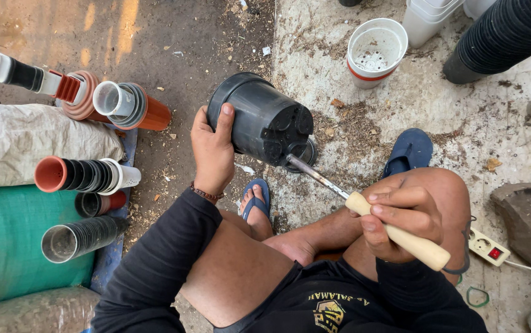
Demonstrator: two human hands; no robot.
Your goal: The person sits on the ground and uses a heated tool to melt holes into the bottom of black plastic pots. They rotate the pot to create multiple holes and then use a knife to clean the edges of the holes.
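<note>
Head view: left hand (213, 151) grips the black pot (262, 120), tipped sideways over the floor; right hand (401, 216) clenches the wooden-handled rod (321, 177) pressed against its base. The rod could slip toward the foot (254, 206).

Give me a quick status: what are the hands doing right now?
Left hand grips black pot, tipped on its side. Right hand holds wooden-handled tool, metal tip at pot's base. Nothing in between.
</note>
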